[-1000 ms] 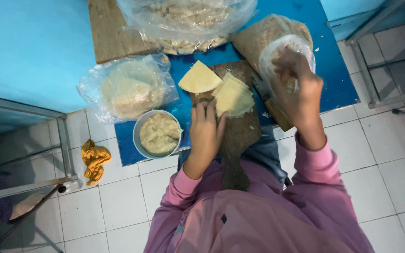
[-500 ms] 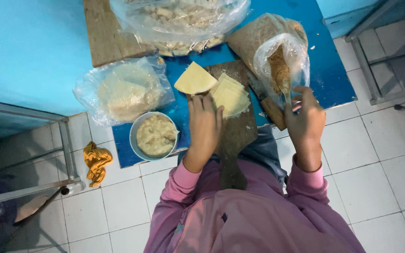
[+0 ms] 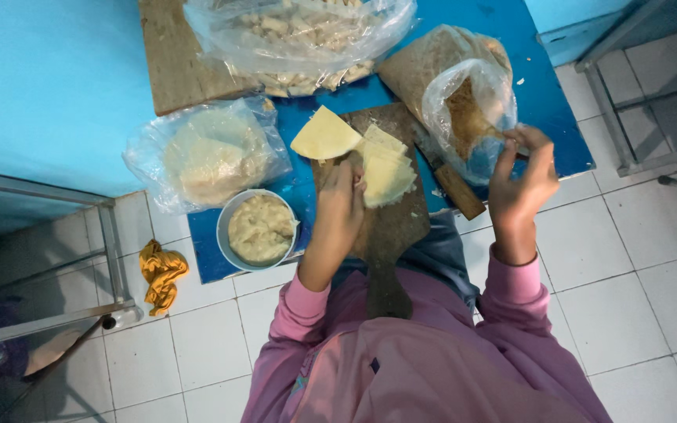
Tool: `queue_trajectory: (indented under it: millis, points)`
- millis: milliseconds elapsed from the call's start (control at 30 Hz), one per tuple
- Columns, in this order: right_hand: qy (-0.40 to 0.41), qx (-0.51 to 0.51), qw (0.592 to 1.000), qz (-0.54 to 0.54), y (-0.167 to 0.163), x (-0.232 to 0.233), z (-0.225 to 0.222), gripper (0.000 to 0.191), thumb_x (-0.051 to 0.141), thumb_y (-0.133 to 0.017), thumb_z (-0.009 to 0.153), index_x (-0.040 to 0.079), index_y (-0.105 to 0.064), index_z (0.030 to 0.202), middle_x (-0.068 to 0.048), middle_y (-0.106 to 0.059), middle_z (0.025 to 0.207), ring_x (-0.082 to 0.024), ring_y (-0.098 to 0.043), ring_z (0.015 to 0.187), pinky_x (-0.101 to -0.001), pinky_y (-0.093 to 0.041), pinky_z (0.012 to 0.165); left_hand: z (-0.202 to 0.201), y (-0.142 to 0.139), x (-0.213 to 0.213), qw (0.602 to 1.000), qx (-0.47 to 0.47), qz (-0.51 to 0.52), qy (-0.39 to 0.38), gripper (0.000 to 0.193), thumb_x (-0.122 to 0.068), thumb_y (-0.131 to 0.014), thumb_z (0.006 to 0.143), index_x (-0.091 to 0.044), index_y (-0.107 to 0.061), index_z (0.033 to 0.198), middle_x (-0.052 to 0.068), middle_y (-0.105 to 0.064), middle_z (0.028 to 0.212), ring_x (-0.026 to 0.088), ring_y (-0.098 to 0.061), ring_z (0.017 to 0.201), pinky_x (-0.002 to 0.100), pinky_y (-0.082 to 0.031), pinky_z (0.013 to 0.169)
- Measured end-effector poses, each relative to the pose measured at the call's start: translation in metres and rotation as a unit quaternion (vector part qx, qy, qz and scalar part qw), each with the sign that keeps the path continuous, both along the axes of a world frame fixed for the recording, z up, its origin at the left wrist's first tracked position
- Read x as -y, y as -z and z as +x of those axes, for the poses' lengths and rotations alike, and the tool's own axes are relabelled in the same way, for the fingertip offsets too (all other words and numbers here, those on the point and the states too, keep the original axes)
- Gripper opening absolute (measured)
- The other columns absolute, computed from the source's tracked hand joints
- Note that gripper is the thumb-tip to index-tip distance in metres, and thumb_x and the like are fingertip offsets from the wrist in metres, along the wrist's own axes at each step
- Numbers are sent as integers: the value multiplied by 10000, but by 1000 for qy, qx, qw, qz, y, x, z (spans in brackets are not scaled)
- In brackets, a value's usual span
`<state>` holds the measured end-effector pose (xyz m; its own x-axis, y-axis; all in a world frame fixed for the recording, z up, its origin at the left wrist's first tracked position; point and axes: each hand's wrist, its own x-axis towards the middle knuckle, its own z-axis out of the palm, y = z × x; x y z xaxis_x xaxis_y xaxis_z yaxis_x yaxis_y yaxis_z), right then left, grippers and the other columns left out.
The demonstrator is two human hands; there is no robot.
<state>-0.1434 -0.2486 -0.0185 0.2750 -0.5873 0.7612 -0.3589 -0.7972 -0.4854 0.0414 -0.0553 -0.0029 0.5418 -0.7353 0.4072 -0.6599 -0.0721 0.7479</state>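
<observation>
A dark wooden cutting board [image 3: 389, 227] lies on the blue table [image 3: 546, 94] in front of me. On it sits a stack of pale yellow triangular dough wrappers [image 3: 385, 172], with one more wrapper [image 3: 323, 135] beside it. My left hand [image 3: 338, 211] rests on the board, its fingers curled on the stack's left edge. My right hand [image 3: 520, 184] pinches the rim of a clear plastic bag [image 3: 464, 110] that holds brown crumbs. A knife with a wooden handle [image 3: 454, 190] lies between my hands.
A metal bowl of pale filling [image 3: 258, 229] stands left of the board. A bag of round wrappers [image 3: 209, 153] lies behind it. A large bag of pale pieces [image 3: 299, 31] sits on a wooden board at the back. An orange cloth [image 3: 160, 270] lies on the tiled floor by a metal frame [image 3: 107, 251].
My right hand has come down from the bag's mouth to its near rim, and the bag now stands open. My left hand has stayed on the wrappers.
</observation>
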Motion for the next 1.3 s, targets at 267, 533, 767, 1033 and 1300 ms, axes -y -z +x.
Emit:
queue_trajectory:
  millis: [267, 533, 767, 1033, 1300]
  points:
    - [-64, 15, 997, 45, 12, 2, -2, 228, -162, -598, 1080, -30, -544, 1257, -174, -725, 1140, -191, -710, 834, -291, -571, 743, -16, -25, -46, 996, -28, 82, -15, 228, 35, -606, 929, 10, -577, 1154, 243, -604, 1029, 451, -601, 937, 487, -474, 777]
    - [-71, 142, 971, 180, 17, 9, -14, 238, -138, -555, 1136, -16, -470, 1322, -161, -757, 1065, -115, -662, 774, -217, -532, 689, -40, -23, -63, 988, 108, 44, -96, 232, -38, -652, 931, 57, -589, 1133, 249, -564, 1115, 450, -547, 1012, 509, -453, 870]
    - [-133, 214, 933, 258, 5, -22, -23, 229, -142, -557, 1159, 9, -452, 1295, -179, -737, 1041, -118, -626, 739, -209, -501, 681, -49, -6, -64, 986, 75, 95, -118, 218, -101, -681, 946, 50, -592, 1076, 233, -552, 1047, 433, -533, 962, 501, -436, 847]
    - [-260, 127, 895, 340, 19, -69, 0, 279, -121, -559, 1058, 26, -448, 1268, -186, -722, 1081, -153, -686, 846, -259, -556, 697, -49, -4, -60, 986, 81, 101, -105, 132, -61, -652, 953, 21, -566, 1011, 209, -545, 987, 418, -527, 923, 503, -426, 836]
    - [-346, 113, 902, 231, 33, -84, 5, 444, -183, -638, 957, -3, -405, 1289, -201, -670, 1117, -241, -710, 1029, -334, -608, 889, -42, 2, -55, 995, -54, -20, -78, 150, 11, -657, 970, 27, -514, 1011, 196, -567, 904, 350, -607, 743, 401, -494, 651]
